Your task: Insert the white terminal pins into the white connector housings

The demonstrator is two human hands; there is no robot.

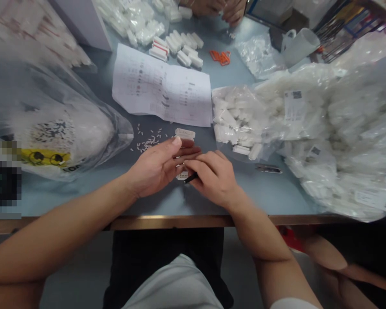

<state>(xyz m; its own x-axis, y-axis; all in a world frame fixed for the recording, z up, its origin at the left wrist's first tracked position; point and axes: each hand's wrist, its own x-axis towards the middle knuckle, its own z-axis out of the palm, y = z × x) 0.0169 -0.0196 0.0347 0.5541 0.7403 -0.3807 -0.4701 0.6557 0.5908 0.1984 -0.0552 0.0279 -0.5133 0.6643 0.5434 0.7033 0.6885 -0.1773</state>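
My left hand [160, 167] lies palm down across a white ridged plastic strip [182, 175], whose ends show on both sides of my fingers. I cannot tell whether the hand grips it. My right hand [214, 178] pinches a thin black pen-like tool [190, 178], with its tip near the strip. Small white pieces [147, 143] lie scattered on the blue-grey table [122, 189], just beyond my left fingers.
A printed paper sheet [162, 86] lies ahead, with white packets [183, 49] and orange clips [220, 57] beyond it. Large plastic bags of white items [328, 128] fill the right, and another bag [51, 124] the left. A co-worker's hands [218, 8] are at the far edge.
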